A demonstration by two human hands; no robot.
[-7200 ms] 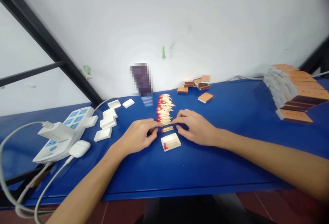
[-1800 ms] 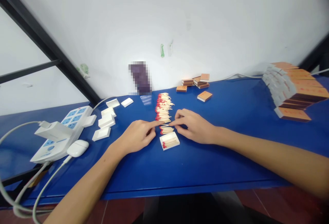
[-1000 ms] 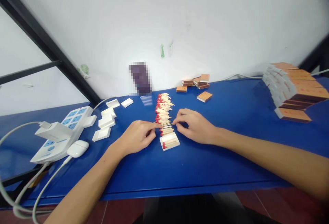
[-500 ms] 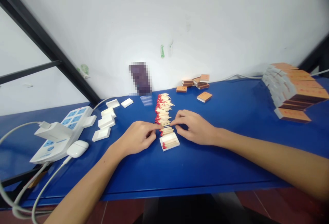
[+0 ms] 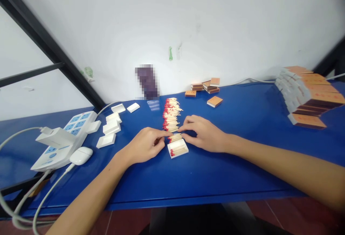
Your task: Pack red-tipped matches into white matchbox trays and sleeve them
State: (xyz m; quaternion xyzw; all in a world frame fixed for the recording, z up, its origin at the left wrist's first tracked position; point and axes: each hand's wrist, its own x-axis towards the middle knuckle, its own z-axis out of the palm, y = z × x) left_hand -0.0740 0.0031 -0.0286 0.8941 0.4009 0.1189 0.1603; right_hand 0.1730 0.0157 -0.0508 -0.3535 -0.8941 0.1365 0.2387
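A long row of red-tipped matches (image 5: pixel 170 114) lies on the blue table (image 5: pixel 215 170). Just in front of it sits a white matchbox tray (image 5: pixel 178 148) with a few matches inside. My left hand (image 5: pixel 147 143) and my right hand (image 5: pixel 206 133) meet at the near end of the row, fingertips pinched on a small bunch of matches (image 5: pixel 175 137) right behind the tray. Both hands rest on the table, fingers curled.
Several empty white trays (image 5: pixel 111 127) lie at the left beside a white power strip (image 5: pixel 64 139) with cables and a white earbud case (image 5: pixel 81 155). Orange matchbox sleeves (image 5: pixel 207 88) sit by the wall. A big stack of sleeves (image 5: pixel 307 95) stands at far right.
My fingertips have closed in at the row's near end, splitting off a small bunch of matches and drawing it slightly toward the tray. The tray and other items have not moved.
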